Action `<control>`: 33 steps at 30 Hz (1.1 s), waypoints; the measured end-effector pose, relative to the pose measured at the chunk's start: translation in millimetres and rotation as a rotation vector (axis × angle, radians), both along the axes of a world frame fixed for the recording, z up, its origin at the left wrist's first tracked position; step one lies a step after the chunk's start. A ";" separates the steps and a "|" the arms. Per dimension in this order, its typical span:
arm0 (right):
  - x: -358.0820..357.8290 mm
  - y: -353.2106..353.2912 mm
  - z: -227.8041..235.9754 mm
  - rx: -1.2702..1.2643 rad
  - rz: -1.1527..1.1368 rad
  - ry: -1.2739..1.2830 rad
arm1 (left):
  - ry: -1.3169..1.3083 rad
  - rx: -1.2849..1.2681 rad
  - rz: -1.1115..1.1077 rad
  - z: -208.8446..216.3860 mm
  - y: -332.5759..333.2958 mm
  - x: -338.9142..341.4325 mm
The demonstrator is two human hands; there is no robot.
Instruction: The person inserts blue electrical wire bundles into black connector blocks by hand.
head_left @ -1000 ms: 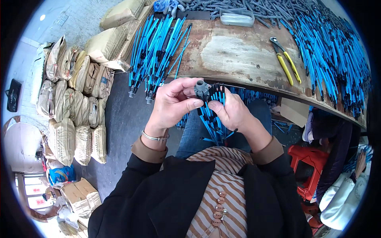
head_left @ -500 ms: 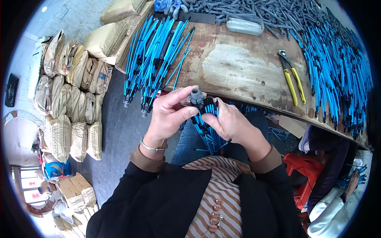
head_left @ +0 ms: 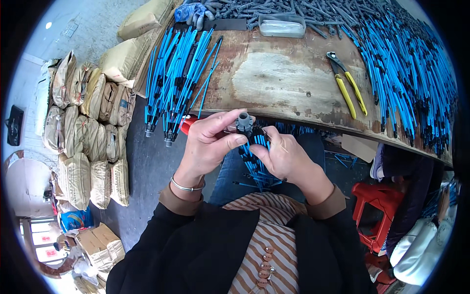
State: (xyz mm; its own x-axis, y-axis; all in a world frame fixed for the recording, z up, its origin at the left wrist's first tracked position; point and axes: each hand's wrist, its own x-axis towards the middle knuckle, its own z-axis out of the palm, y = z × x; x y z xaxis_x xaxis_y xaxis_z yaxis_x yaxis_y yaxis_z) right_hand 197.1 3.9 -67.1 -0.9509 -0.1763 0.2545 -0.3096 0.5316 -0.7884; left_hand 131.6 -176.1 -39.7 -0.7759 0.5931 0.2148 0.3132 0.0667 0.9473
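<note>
Grey hub (head_left: 244, 122) pinched in grip of left hand (head_left: 208, 142); right hand (head_left: 288, 156) clasping blue rods (head_left: 255, 169); table (head_left: 271, 73) farther off.

The left hand (head_left: 206, 143) pinches a grey hub (head_left: 244, 123); the right hand (head_left: 288, 156), just beside it, grips blue rods (head_left: 254, 165). Beyond the right hand, pliers (head_left: 341, 77) lie on the surface (head_left: 274, 73).

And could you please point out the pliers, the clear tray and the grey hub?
Pliers (head_left: 344, 92), head view, left yellow handle.
Clear tray (head_left: 282, 35), head view, front wall.
Grey hub (head_left: 244, 125), head view, ridged body.
</note>
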 end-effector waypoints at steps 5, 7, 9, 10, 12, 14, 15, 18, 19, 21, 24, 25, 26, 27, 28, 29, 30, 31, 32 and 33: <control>1.7 6.5 -3.0 -0.025 0.017 0.012 | 0.046 -0.059 -0.030 5.0 6.4 0.6; -2.2 15.4 -11.9 -0.087 0.075 -0.006 | 0.064 -0.027 -0.074 5.1 11.0 0.0; -6.9 20.9 -21.5 -0.214 0.213 -0.027 | 0.113 0.036 -0.140 3.4 13.6 -1.7; -4.5 19.5 -23.9 -0.218 0.212 -0.029 | 0.110 0.032 -0.141 1.7 13.0 -2.0; -1.3 12.4 -21.5 -0.344 0.136 0.004 | 0.006 0.071 -0.140 -3.2 9.8 -3.8; 3.4 6.3 -22.0 -0.413 0.099 0.021 | -0.047 0.085 -0.137 -4.5 9.2 -5.4; 6.8 3.0 -23.8 -0.385 0.040 0.032 | -0.083 0.136 -0.156 -4.5 10.9 -6.0; 14.1 -4.4 -28.9 -0.340 -0.081 0.044 | -0.166 0.228 -0.193 -5.9 10.6 -5.2; 12.7 -2.0 -29.9 -0.328 -0.030 0.061 | -0.165 0.233 -0.194 -5.8 9.8 -5.5; 8.0 3.6 -28.8 -0.300 0.071 0.098 | -0.161 0.247 -0.200 -5.5 9.1 -5.4; 2.8 7.8 -21.8 -0.373 0.168 0.082 | -0.189 0.257 -0.192 -4.5 5.8 -2.6; 1.5 8.6 -20.2 -0.408 0.219 0.075 | -0.201 0.264 -0.187 -4.4 4.4 -2.1; 0.5 8.3 -19.2 -0.412 0.218 0.073 | -0.203 0.261 -0.187 -5.6 2.3 -2.3; -0.4 7.6 -18.3 -0.404 0.230 0.068 | -0.180 0.282 -0.210 -8.8 -0.2 -3.3; -1.6 6.7 -17.8 -0.395 0.242 0.062 | -0.158 0.304 -0.233 -12.3 -2.7 -4.6; -3.2 5.8 -17.9 -0.387 0.254 0.057 | -0.135 0.325 -0.256 -14.4 -4.8 -5.8; -6.2 4.6 -19.4 -0.390 0.255 0.055 | -0.137 0.322 -0.255 -15.1 -6.7 -7.2; -9.1 2.6 -21.9 -0.381 0.268 0.064 | -0.085 0.310 -0.250 -15.8 -9.1 -8.1; -12.0 0.3 -22.6 -0.372 0.282 0.073 | -0.032 0.298 -0.245 -16.3 -11.3 -8.8; -13.7 -1.5 -23.1 -0.362 0.296 0.082 | 0.021 0.286 -0.240 -17.1 -12.9 -8.5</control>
